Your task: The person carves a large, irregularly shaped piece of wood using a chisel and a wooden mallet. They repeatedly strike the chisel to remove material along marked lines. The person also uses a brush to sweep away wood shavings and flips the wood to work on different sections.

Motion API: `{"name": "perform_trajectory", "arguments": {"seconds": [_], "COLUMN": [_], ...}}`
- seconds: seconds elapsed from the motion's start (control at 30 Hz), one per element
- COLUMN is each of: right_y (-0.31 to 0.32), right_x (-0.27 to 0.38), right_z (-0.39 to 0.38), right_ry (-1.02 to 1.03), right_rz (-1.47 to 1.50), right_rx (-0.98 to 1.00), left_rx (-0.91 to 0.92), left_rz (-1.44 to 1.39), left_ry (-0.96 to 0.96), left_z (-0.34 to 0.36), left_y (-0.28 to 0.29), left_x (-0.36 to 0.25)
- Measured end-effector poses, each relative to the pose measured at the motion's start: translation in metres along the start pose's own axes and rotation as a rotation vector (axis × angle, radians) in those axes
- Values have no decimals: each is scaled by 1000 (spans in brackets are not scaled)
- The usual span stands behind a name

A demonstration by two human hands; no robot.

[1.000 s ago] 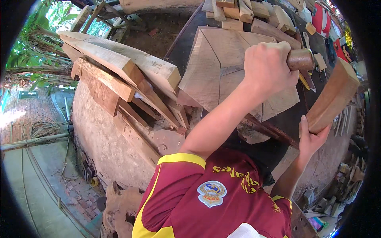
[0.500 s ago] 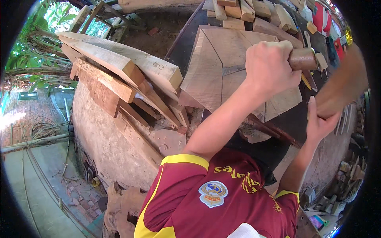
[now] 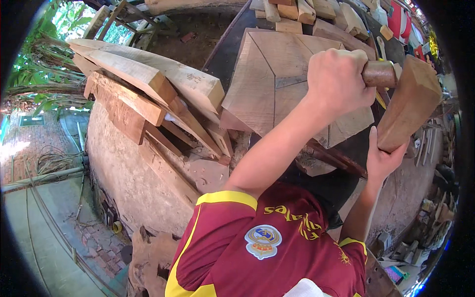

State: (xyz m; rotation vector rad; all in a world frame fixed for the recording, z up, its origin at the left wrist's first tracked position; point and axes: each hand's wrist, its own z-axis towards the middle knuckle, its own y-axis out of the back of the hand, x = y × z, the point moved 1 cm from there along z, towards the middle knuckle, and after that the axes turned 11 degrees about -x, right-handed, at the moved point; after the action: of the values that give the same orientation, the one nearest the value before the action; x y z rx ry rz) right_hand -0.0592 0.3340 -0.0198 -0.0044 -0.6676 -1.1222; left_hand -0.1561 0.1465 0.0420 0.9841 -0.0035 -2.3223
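My left hand [image 3: 338,81] is wrapped round the brown wooden handle [image 3: 379,74] of a chisel. Its dark, flat blade [image 3: 291,81] sticks out on the left and lies over a wide, pale wooden slab [image 3: 250,94]. Dark straight lines cross the slab, and the blade's tip is beside one of them. In my right hand [image 3: 383,157] is a thick brown wood block [image 3: 411,101], gripped at its lower end with the thumb along its side. The block's upper part is just right of the handle's butt end; whether they touch, I cannot tell.
Long timber beams [image 3: 143,74] lean together on the left. Several wood offcuts [image 3: 324,10] are piled on the dark table [image 3: 223,69] at the back. A red and white item [image 3: 398,22] is at the far right. Scrap wood [image 3: 420,232] litters the lower right floor.
The wood block, blurred before, has swung left and is now sharp beside the chisel handle. My right hand moved left and slightly down with it. My left hand keeps its grip.
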Motion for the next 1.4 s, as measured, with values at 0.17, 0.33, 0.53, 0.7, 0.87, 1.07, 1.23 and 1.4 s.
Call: {"name": "perform_trajectory", "arguments": {"seconds": [0.17,0.33,0.53,0.7,0.87,1.07,1.23,1.4], "right_y": [1,3,7,13,-7,-10,3,24], "right_x": [-3,0,9,4,-2,12,1,-11], "right_z": [-5,4,22,49,33,26,18,-22], "right_ry": [-51,-100,-110,-363,-95,-438,-58,-400], "right_rz": [63,120,56,255,35,455,52,363], "right_rx": [23,-22,-70,-192,-9,-118,98,21], "left_rx": [-49,-46,-54,-33,-29,-39,32,308], "left_rz": [-12,-7,-20,-13,2,7,11,-11], "left_ry": [-10,-2,32,27,57,38,56,83], "left_z": [4,6,8,9,7,6,7,-31], "left_y": [1,5,6,2,3,-1,1,16], "left_x": [2,1,4,0,3,3,4,-31]}}
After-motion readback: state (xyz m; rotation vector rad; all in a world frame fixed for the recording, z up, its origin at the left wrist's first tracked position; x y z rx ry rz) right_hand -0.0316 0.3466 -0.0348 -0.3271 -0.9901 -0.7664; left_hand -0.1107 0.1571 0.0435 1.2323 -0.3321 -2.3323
